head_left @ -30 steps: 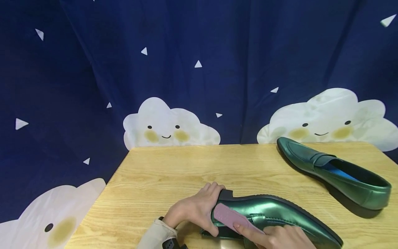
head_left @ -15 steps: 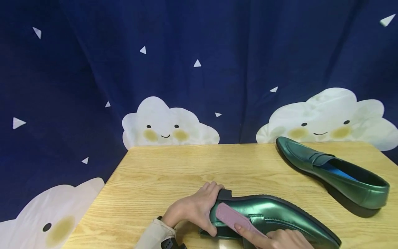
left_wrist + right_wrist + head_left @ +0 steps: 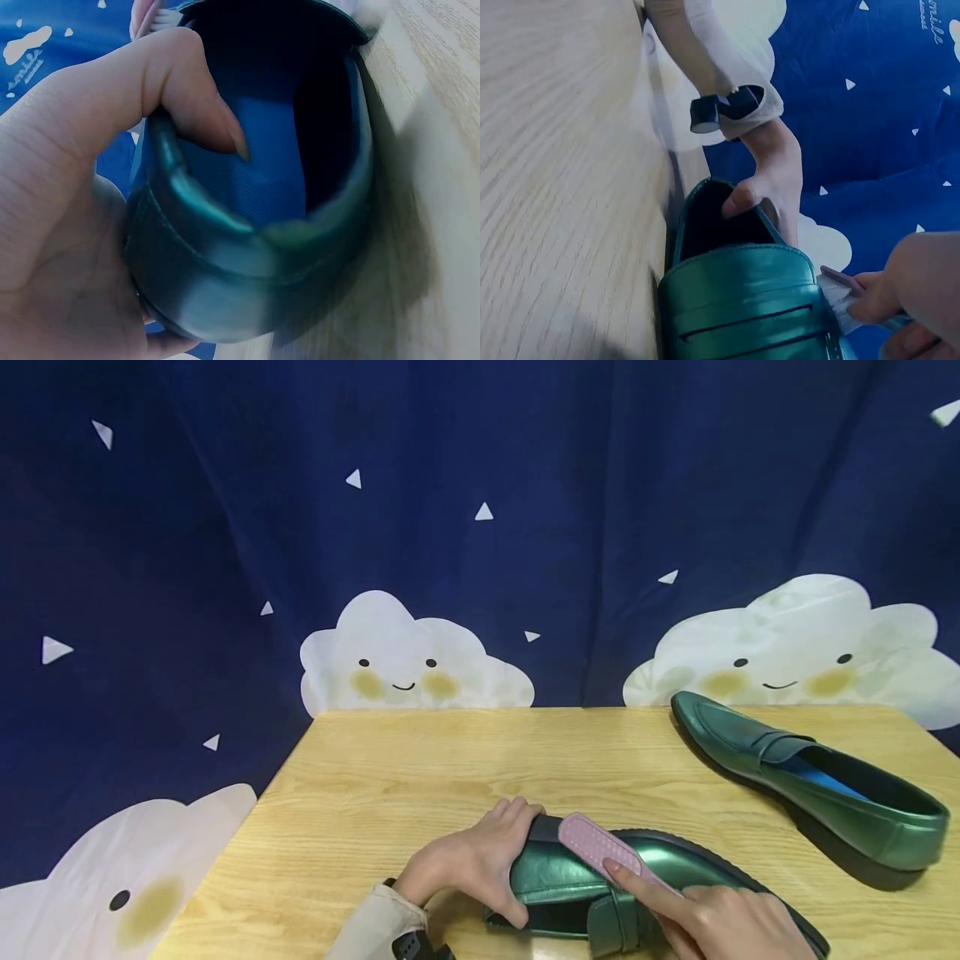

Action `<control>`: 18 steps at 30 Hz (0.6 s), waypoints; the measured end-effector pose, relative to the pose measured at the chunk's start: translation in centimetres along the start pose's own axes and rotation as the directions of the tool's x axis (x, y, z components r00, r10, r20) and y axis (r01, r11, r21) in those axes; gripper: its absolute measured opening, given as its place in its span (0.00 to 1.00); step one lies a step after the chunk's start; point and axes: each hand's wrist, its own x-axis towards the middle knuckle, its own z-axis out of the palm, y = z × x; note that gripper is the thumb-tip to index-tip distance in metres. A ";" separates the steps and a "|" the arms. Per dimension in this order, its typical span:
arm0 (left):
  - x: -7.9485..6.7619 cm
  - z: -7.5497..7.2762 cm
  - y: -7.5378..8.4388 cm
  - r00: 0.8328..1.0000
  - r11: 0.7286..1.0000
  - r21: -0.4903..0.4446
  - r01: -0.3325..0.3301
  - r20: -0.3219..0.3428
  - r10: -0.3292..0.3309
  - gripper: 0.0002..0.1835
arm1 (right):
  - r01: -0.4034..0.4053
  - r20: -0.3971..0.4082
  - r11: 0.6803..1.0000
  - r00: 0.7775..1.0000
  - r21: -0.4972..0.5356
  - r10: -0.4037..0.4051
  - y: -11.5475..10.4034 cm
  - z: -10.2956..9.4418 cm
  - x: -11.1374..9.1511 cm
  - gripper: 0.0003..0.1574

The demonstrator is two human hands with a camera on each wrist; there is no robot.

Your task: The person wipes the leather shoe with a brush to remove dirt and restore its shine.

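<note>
A shiny green loafer (image 3: 555, 877) lies on its side at the table's front, its sole facing away and its opening toward me. My left hand (image 3: 480, 864) grips it at the heel; in the left wrist view the thumb (image 3: 199, 97) hooks inside over the blue insole (image 3: 255, 165). My right hand (image 3: 720, 914) holds a pink brush (image 3: 600, 847) with the index finger laid along its back. Pale bristles (image 3: 840, 300) meet the loafer's upper side in the right wrist view. Part of the toe is hidden behind the right hand.
A second green loafer (image 3: 810, 777) stands upright at the right of the wooden table (image 3: 420, 760). Behind the table's far edge hangs a dark blue curtain (image 3: 450, 552) with clouds and triangles. A dark device (image 3: 727, 105) is strapped to the left wrist.
My right hand has moved the brush from near the heel to the right and up, toward the sole edge. The left hand keeps its grip on the loafer.
</note>
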 end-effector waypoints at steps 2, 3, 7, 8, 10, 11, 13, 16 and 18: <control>0.1 0.0 0.1 1.000 1.000 -0.002 -0.006 0.004 0.006 0.56 | 0.008 -0.003 0.999 1.000 0.033 -0.008 0.1 0.0 -0.2 0.47; 0.1 -0.1 0.1 1.000 1.000 0.001 -0.007 0.004 0.007 0.56 | 0.039 -0.032 0.998 0.999 0.052 -0.038 0.1 0.1 -0.4 0.46; 0.0 -0.2 0.2 1.000 1.000 0.026 -0.009 0.000 0.009 0.56 | 0.143 -0.176 0.988 0.976 0.064 -0.130 -0.8 0.9 -1.0 0.41; 0.0 -0.2 0.2 1.000 0.999 0.033 -0.008 -0.003 0.008 0.57 | 0.154 -0.226 0.987 0.964 0.045 -0.140 -1.1 1.1 -1.1 0.41; -0.1 -0.3 0.2 1.000 0.999 0.039 -0.008 -0.007 0.008 0.57 | 0.136 -0.286 0.991 0.950 0.018 -0.125 -1.7 1.4 -1.3 0.42; -0.1 -0.3 0.2 1.000 0.999 0.040 -0.009 -0.009 0.009 0.57 | 0.117 -0.303 0.993 0.947 0.007 -0.109 -1.9 1.4 -1.4 0.43; -0.2 -0.3 0.2 1.000 1.000 0.029 -0.007 -0.010 0.007 0.57 | 0.114 -0.335 0.993 0.936 0.010 -0.104 -2.3 1.6 -1.5 0.43; -0.3 -0.2 0.1 1.000 1.000 0.020 -0.003 -0.009 0.004 0.56 | 0.106 -0.344 0.994 0.934 -0.003 -0.101 -2.5 1.8 -1.6 0.42; -0.3 -0.1 0.1 1.000 1.000 0.019 -0.001 -0.007 0.001 0.56 | 0.130 -0.356 0.992 0.927 0.003 -0.120 -2.4 2.0 -1.7 0.35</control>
